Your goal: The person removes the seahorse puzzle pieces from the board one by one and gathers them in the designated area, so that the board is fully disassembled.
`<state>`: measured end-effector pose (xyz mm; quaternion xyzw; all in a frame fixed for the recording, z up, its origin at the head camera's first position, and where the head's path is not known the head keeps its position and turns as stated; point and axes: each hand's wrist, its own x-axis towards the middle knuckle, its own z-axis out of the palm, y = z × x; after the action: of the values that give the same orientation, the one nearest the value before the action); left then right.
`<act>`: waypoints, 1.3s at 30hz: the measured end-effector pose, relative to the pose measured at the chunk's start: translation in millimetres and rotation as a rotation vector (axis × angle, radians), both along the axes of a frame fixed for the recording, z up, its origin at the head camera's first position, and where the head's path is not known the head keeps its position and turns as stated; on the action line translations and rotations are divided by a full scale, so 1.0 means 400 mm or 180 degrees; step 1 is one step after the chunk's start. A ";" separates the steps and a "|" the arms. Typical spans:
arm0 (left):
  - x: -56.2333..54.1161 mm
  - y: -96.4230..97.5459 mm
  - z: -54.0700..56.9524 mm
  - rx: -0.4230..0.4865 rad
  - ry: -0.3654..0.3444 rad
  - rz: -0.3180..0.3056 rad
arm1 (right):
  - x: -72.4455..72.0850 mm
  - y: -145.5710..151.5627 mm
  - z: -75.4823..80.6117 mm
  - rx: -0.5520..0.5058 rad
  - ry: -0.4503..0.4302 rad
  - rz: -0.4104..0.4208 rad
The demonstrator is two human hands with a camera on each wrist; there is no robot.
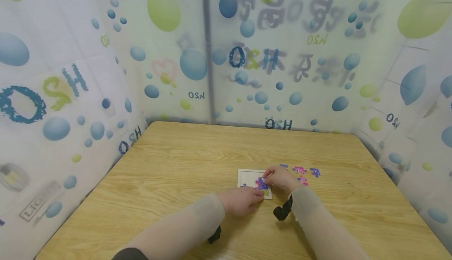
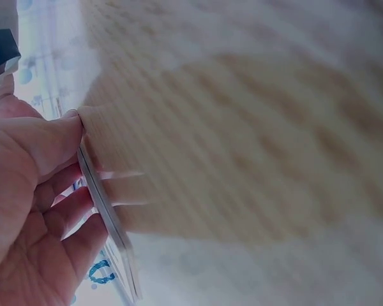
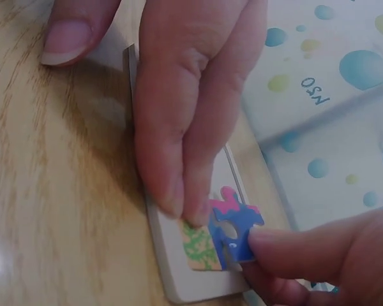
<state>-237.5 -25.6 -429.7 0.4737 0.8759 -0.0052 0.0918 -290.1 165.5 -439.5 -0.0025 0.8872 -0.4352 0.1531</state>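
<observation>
A white puzzle tray (image 1: 247,173) lies on the table, holding several jigsaw pieces at its right side. Between thumb and fingers my right hand (image 1: 282,178) pinches a blue and pink puzzle piece (image 3: 244,231) over the tray's corner. Right beside that piece, a green and orange corner piece (image 3: 201,250) lies inside the frame. My left hand (image 1: 241,201) reaches across the near edge of the tray, its extended fingertips pressing on the pieces. The left thumb (image 3: 67,41) stays outside the tray's edge in the right wrist view.
To the right of the tray lie several loose pieces, among them a pink one (image 1: 299,170), a purple one (image 1: 315,172) and a nearer pink one (image 1: 303,180). The wooden table (image 1: 176,154) is enclosed by printed curtains (image 1: 169,75) at the back and sides.
</observation>
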 end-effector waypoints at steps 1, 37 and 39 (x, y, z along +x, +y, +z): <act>-0.001 0.000 0.000 0.0004 -0.0020 0.0012 | -0.002 0.002 -0.003 -0.0055 0.0001 -0.0011; 0.006 0.004 -0.003 0.0002 -0.0096 0.0158 | 0.022 0.355 0.016 -0.0524 -0.0106 -0.0036; 0.006 0.004 -0.003 0.0004 -0.0113 0.0164 | 0.023 0.378 0.019 -0.0420 -0.0077 -0.0025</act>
<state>-235.1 -23.9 -430.9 0.4511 0.8860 0.0061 0.1071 -280.9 316.6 -431.8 -0.0040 0.8547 -0.4934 0.1616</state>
